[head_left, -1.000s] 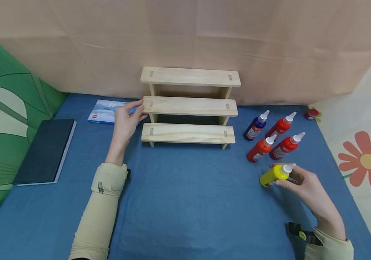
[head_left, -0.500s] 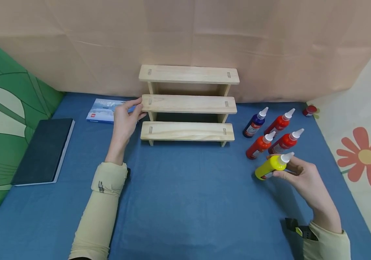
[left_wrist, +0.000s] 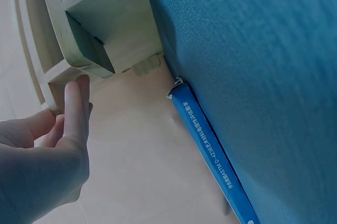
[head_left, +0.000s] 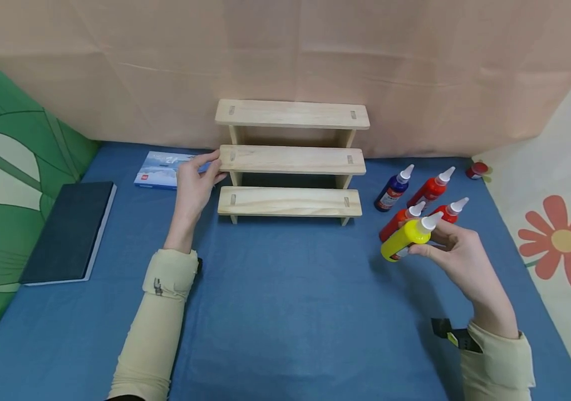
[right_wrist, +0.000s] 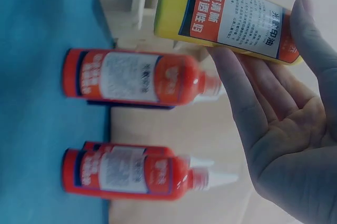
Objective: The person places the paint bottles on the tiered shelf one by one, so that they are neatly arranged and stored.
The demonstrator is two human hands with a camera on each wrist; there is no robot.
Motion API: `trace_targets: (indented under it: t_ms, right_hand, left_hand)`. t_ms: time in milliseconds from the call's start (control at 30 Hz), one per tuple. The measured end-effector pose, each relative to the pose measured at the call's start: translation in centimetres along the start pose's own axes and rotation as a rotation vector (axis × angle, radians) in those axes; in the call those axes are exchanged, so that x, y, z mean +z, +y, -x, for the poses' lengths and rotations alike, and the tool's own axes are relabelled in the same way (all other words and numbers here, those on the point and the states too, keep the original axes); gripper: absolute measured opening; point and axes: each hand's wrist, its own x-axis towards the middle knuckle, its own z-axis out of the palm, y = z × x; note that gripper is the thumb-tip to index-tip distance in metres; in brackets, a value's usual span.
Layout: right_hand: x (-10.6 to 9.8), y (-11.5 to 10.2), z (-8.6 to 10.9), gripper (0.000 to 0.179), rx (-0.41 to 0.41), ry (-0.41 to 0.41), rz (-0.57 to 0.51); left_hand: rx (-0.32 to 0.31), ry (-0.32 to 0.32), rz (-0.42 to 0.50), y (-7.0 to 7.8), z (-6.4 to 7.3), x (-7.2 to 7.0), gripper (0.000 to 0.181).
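My left hand (head_left: 192,192) pinches the left end of the middle board of a pale wooden three-step rack (head_left: 293,160); in the left wrist view its fingers (left_wrist: 76,103) meet the board's end. My right hand (head_left: 458,256) holds a yellow stamp ink bottle (head_left: 404,240) between thumb and fingers, tilted with its white nozzle up to the right. A shadow lies below that bottle on the blue cloth. Directly behind it stand two red bottles, one (head_left: 390,227) partly covered by it. Another red bottle (head_left: 428,192) and a dark blue bottle (head_left: 391,192) stand further back.
A dark notebook (head_left: 67,234) lies at the left of the blue cloth. Behind my left hand is a flat blue-and-white box (head_left: 157,170). A small red jar (head_left: 477,170) sits at the back right corner. Beige fabric (head_left: 290,50) hangs behind the rack.
My right hand has carried the yellow bottle up and to the left, toward the red bottles, and it now overlaps one of them. The left hand stays at the rack's middle board.
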Motion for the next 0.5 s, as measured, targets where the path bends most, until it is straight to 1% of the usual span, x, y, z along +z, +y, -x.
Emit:
trace_targets:
  t_ms: [267, 400, 500]
  right_hand:
    - [0.0, -1.8, -1.8, 0.048, -0.043, -0.012, -0.033]
    - [0.0, -2.7, -2.6, 0.049, -0.052, -0.017, -0.029]
    - [0.2, -3.4, -3.3, 0.049, -0.041, -0.028, -0.037]
  left_hand:
    - [0.002, 0.004, 0.000, 0.2, 0.1, 0.0, 0.037]
    - [0.002, 0.001, 0.001, 0.2, 0.1, 0.0, 0.037]
    - [-0.005, -0.003, 0.000, 0.2, 0.1, 0.0, 0.037]
